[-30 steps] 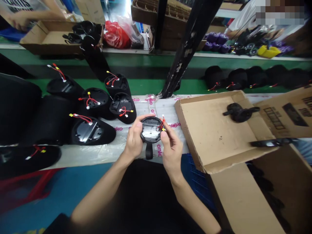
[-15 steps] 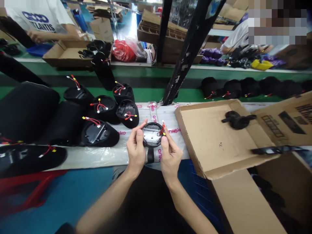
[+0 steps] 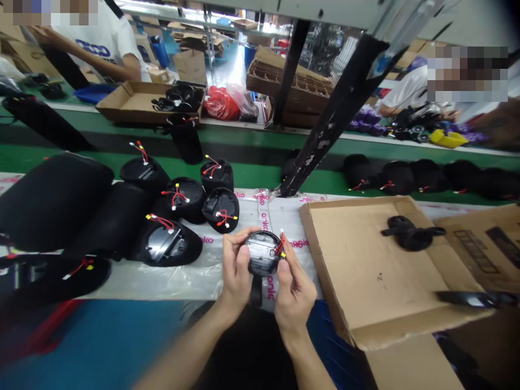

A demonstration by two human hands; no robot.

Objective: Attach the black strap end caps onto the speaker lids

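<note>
Right in front of the person at the bench, both hands are closed on a round black disc (image 3: 264, 253) with a glossy face, held up just over the table at about 6 o'clock. The left hand (image 3: 236, 269) wraps the disc's left edge, its fingers curling over the top. The right hand (image 3: 294, 295) pinches the right edge, close beside a bundle of red wires (image 3: 280, 245) ending in a small yellow connector. A black strap (image 3: 255, 292) hangs from the underside of the disc (its fixing is hidden behind the hands).

The table is covered in clear plastic film (image 3: 195, 284) printed with pink lettering. From 9 to 11 o'clock sit black padded pieces, and the nearest, a black padded shell (image 3: 221, 210), has red leads on its back. At 3 o'clock an opened cardboard carton (image 3: 365, 271) holds a black moulded part (image 3: 410, 235).

Beyond a green conveyor belt (image 3: 244, 176), a co-worker in a white T-shirt (image 3: 105, 49) stands at 11 o'clock, hands apart from the disc, and another co-worker (image 3: 406, 89) stands at 1 o'clock.
</note>
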